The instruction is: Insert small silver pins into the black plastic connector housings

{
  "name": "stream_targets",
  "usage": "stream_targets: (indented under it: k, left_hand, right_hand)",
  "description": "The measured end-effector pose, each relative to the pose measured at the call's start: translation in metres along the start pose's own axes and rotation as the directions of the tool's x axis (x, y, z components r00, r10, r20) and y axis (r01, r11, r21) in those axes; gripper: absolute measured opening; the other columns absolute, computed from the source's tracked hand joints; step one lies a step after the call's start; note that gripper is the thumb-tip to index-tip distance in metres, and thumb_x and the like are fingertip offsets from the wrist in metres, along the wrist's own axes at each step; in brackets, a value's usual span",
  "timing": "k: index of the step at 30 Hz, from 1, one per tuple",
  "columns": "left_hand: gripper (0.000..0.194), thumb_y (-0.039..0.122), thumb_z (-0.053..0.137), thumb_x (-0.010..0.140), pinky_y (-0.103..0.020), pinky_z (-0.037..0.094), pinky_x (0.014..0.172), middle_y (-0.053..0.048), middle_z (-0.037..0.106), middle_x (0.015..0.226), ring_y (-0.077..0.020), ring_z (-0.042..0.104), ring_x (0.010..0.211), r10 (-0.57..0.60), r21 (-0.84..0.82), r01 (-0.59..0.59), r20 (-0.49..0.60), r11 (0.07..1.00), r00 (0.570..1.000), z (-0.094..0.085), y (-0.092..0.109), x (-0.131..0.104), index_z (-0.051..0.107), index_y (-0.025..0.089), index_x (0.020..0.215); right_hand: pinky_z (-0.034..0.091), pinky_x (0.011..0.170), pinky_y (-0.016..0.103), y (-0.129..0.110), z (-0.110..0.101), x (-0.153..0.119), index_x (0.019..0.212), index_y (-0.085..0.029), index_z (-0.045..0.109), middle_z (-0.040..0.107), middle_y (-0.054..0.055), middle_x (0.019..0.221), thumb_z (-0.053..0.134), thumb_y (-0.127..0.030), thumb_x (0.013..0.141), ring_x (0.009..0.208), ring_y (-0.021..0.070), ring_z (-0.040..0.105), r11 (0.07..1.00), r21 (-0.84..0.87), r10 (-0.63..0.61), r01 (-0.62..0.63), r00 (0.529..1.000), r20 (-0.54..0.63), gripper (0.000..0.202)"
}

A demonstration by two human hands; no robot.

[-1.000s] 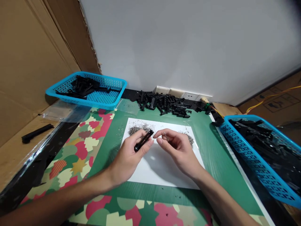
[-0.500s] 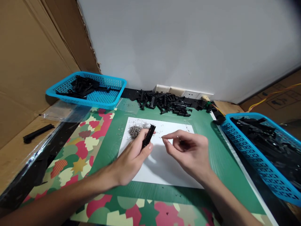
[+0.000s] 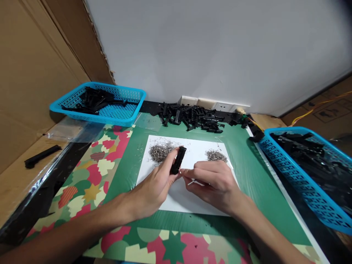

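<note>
The black piece (image 3: 178, 161) in the left hand (image 3: 155, 187) looks like hard plastic, smooth with a slight sheen. Similar plastic pieces (image 3: 192, 117), heaped along the far edge of the tabletop (image 3: 150, 107), catch glossy highlights. Near the far corners of the white sheet (image 3: 184, 200), the larger pile (image 3: 160, 152) and the smaller pile (image 3: 216, 155) look like fine, shiny metal wire; the sheet is smooth, matt paper. The green covering (image 3: 123, 179) shows a rippled, film-like sheen, and the patterned covering (image 3: 93, 176) along the tabletop's near and left edges looks like printed paper. Softly glossy moulded plastic forms the left basket (image 3: 121, 120) and right basket (image 3: 293, 183). The cardboard (image 3: 35, 47) is matt, rough where torn.
</note>
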State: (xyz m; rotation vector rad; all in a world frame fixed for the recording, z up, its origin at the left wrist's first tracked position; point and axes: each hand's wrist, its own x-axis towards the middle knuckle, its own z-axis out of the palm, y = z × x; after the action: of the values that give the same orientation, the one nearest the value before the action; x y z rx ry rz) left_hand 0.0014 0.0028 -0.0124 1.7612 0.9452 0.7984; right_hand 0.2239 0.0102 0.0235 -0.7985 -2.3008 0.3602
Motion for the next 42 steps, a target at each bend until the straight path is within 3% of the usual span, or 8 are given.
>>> stream_targets:
  k: [8, 13, 20, 29, 33, 37, 39, 42]
  left_hand:
    - [0.076, 0.008, 0.043, 0.104, -0.055, 0.045, 0.121, -0.015, 0.050, 0.160, -0.0335, 0.053, 0.145, 0.017, 0.052, -0.020, 0.068, 0.998, 0.998, 0.001, 0.004, -0.002, 0.014, 0.031, 0.170]
    - [0.073, 0.014, 0.043, 0.108, -0.051, 0.039, 0.127, -0.012, 0.034, 0.172, -0.0334, 0.042, 0.155, 0.066, 0.109, -0.078, 0.111, 0.991, 0.992, -0.002, 0.008, -0.005, 0.010, 0.030, 0.171]
    - [0.079, 0.027, 0.047, 0.110, -0.055, 0.023, 0.134, -0.007, 0.010, 0.180, -0.0354, 0.018, 0.164, 0.056, 0.081, -0.074, 0.211, 0.994, 0.976, -0.014, 0.022, -0.009, -0.003, 0.030, 0.172]
    - [0.072, 0.025, 0.034, 0.113, -0.044, 0.018, 0.137, -0.002, 0.008, 0.181, -0.0274, 0.015, 0.165, 0.108, 0.089, -0.130, 0.219, 0.988, 0.970, -0.012, 0.018, -0.007, -0.009, 0.033, 0.171]
    - [0.073, 0.036, 0.044, 0.112, -0.049, 0.024, 0.133, -0.004, 0.025, 0.176, -0.0309, 0.029, 0.160, 0.058, -0.125, -0.028, 0.243, 0.992, 0.968, -0.014, 0.017, -0.008, 0.002, 0.036, 0.171]
    - [0.063, 0.040, 0.051, 0.109, -0.050, 0.024, 0.131, -0.004, 0.044, 0.165, -0.0316, 0.036, 0.154, 0.041, -0.434, 0.049, 0.196, 0.900, 0.980, -0.009, 0.010, -0.006, 0.029, 0.035, 0.168]
    - [0.055, 0.038, 0.051, 0.109, -0.046, 0.033, 0.126, -0.005, 0.051, 0.160, -0.0294, 0.044, 0.148, 0.017, -0.550, 0.084, 0.175, 0.831, 0.984, -0.004, 0.007, -0.005, 0.041, 0.034, 0.164]
    - [0.052, 0.037, 0.048, 0.112, -0.037, 0.050, 0.106, -0.007, 0.068, 0.134, -0.0216, 0.063, 0.117, -0.063, -0.625, 0.154, 0.166, 0.765, 0.984, 0.000, 0.008, -0.006, 0.042, 0.032, 0.163]
  right_hand:
    - [0.039, 0.055, 0.028, 0.001, 0.002, 0.000, 0.096, -0.018, 0.072, 0.065, -0.001, 0.068, 0.057, -0.006, 0.095, 0.057, 0.0120, 0.056, 0.998, 0.055, 0.018, -0.022, 0.998, 0.065, 0.019]
    - [0.039, 0.054, 0.028, -0.001, 0.001, -0.001, 0.095, -0.019, 0.072, 0.067, 0.000, 0.069, 0.060, -0.011, 0.096, 0.057, 0.0123, 0.056, 0.995, 0.093, 0.034, -0.041, 0.996, 0.080, 0.015]
    - [0.035, 0.049, 0.027, -0.008, 0.000, 0.005, 0.086, -0.020, 0.071, 0.062, -0.003, 0.060, 0.064, -0.010, 0.093, 0.049, 0.0096, 0.045, 0.977, 0.205, 0.067, -0.065, 0.998, -0.002, 0.014]
    - [0.033, 0.049, 0.025, -0.011, 0.008, 0.003, 0.079, -0.017, 0.069, 0.056, -0.004, 0.057, 0.068, -0.005, 0.086, 0.049, 0.0078, 0.040, 0.957, 0.290, 0.051, -0.021, 0.994, -0.099, 0.014]
    - [0.033, 0.051, 0.026, -0.014, 0.008, 0.004, 0.074, -0.018, 0.063, 0.051, -0.005, 0.056, 0.068, -0.005, 0.088, 0.050, 0.0082, 0.039, 0.958, 0.288, 0.017, 0.015, 0.994, -0.108, 0.020]
    - [0.031, 0.052, 0.027, -0.014, 0.008, 0.005, 0.082, -0.018, 0.064, 0.050, -0.006, 0.059, 0.068, -0.004, 0.091, 0.053, 0.0089, 0.041, 0.972, 0.222, -0.057, 0.080, 0.993, -0.104, 0.018]
    - [0.031, 0.052, 0.028, -0.012, 0.009, 0.004, 0.086, -0.018, 0.064, 0.050, -0.006, 0.060, 0.069, -0.005, 0.093, 0.053, 0.0090, 0.042, 0.974, 0.206, -0.073, 0.096, 0.991, -0.116, 0.015]
    - [0.031, 0.051, 0.027, -0.010, 0.010, 0.002, 0.084, -0.018, 0.063, 0.052, -0.006, 0.060, 0.069, -0.006, 0.094, 0.052, 0.0085, 0.042, 0.977, 0.183, -0.084, 0.109, 0.987, -0.137, 0.017]
